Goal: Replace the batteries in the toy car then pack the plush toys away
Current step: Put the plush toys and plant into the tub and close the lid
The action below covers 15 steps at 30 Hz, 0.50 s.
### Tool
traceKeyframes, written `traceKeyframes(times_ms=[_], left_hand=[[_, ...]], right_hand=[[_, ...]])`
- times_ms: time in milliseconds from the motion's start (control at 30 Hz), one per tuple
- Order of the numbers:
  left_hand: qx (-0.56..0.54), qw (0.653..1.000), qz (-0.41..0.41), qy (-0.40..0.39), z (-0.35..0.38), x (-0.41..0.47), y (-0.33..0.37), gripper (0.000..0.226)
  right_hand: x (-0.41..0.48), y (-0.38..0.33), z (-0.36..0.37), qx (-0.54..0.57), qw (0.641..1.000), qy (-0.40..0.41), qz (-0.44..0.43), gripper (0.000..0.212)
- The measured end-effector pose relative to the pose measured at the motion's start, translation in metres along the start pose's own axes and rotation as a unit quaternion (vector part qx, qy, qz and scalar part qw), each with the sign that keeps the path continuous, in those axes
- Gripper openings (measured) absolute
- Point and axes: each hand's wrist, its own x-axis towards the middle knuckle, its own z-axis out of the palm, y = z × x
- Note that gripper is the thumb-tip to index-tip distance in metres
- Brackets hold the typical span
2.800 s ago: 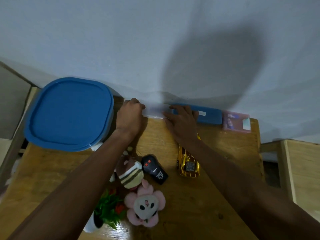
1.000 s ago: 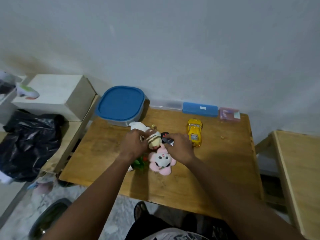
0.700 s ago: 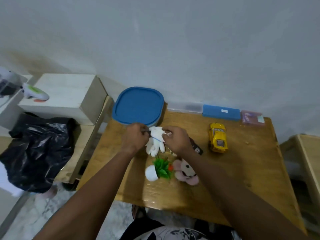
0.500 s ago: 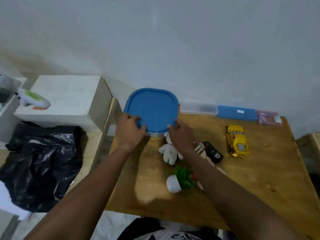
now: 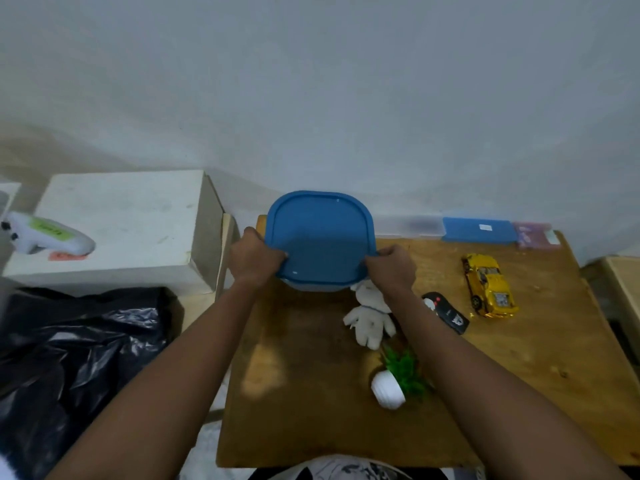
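A blue-lidded container (image 5: 320,242) stands at the table's far left corner. My left hand (image 5: 254,258) grips the lid's left edge and my right hand (image 5: 393,266) grips its right edge. A white plush toy (image 5: 369,322) lies on the wood just in front of the container, beside my right forearm. The yellow toy car (image 5: 490,285) sits to the right, with its black remote (image 5: 446,313) close by. Other plush toys are hidden under my right arm.
A small potted green plant (image 5: 398,379) lies tipped on the wooden table (image 5: 304,393). Clear (image 5: 408,226), blue (image 5: 478,230) and pink (image 5: 533,234) flat cases line the wall. A white box (image 5: 117,230) and a black plastic bag (image 5: 76,358) are to the left.
My hands left the cases at the wall, handled the plush toys, then moved to the blue lid. Both now grip its side edges, and the view has shifted left.
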Motion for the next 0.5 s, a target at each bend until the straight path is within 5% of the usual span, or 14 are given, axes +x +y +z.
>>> traceKeyframes(times_ms=[233, 500], left_hand=[[-0.007, 0.999, -0.032, -0.033, -0.003, 0.008, -0.004, 0.058], [-0.133, 0.989, -0.068, 0.005, -0.007, 0.000, -0.001, 0.038]], right_hand=[[0.003, -0.015, -0.004, 0.064, 0.992, -0.019, 0.104, 0.029], [-0.004, -0.021, -0.005, 0.154, 0.980, -0.006, 0.127, 0.031]])
